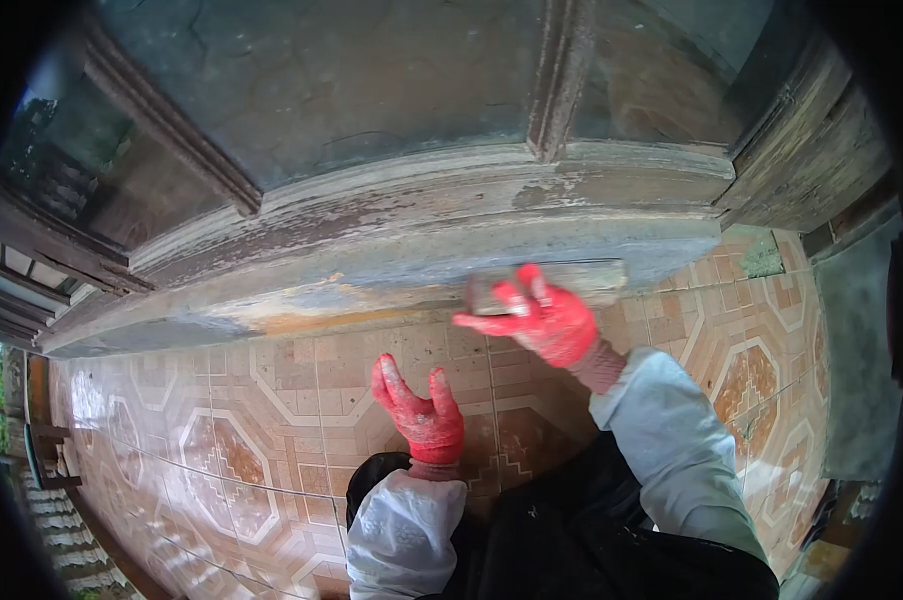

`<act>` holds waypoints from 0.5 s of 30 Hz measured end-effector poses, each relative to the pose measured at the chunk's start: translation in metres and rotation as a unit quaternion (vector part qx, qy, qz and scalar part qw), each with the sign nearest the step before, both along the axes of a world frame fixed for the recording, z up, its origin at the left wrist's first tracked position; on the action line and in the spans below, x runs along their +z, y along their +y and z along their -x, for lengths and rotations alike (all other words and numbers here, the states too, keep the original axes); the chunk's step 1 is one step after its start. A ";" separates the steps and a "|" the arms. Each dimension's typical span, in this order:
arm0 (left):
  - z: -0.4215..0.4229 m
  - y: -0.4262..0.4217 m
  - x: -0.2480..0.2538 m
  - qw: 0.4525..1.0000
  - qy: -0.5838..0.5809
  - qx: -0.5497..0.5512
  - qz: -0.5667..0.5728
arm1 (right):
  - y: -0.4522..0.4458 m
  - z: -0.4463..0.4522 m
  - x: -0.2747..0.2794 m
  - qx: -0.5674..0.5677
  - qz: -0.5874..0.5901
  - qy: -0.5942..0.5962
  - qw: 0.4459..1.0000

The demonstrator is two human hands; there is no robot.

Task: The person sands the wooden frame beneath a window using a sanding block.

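My right hand (557,320), in a red glove with pale dust on it, grips a worn, greyish rectangular block (597,280). The block lies lengthwise against or close to the low plastered wall (392,270) under the window frame; whether it touches is unclear. Grey-blue, white and yellowish patches mark this wall. My left hand (424,412), also red-gloved, is held above the tiled floor with thumb and fingers apart and nothing in it. Both forearms wear white sleeves.
Above the wall runs a weathered wooden window frame (452,185) with peeling paint and glass panes (392,80). Patterned tiles (282,430) cover the floor. A small grey-green piece (762,256) lies at the right. A wooden post (812,150) and balustrade (67,540) flank the area.
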State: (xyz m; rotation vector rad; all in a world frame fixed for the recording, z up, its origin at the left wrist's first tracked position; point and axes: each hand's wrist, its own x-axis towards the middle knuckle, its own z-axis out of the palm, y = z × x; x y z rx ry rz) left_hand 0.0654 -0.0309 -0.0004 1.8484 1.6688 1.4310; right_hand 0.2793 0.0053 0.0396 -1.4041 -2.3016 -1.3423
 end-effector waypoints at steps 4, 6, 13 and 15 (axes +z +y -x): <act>0.013 0.009 0.003 0.995 -0.075 0.058 -0.016 | -0.038 -0.092 0.009 -0.028 -0.048 0.139 0.989; -0.003 0.012 0.007 0.993 -0.101 0.052 0.017 | -0.042 -0.094 0.015 -0.036 -0.046 0.130 0.990; -0.002 0.016 0.000 0.996 -0.085 0.033 0.012 | 0.038 0.082 -0.002 0.008 -0.016 -0.125 0.992; 0.008 0.020 0.001 0.994 -0.092 0.050 0.042 | 0.045 0.100 -0.001 0.043 -0.014 -0.097 0.994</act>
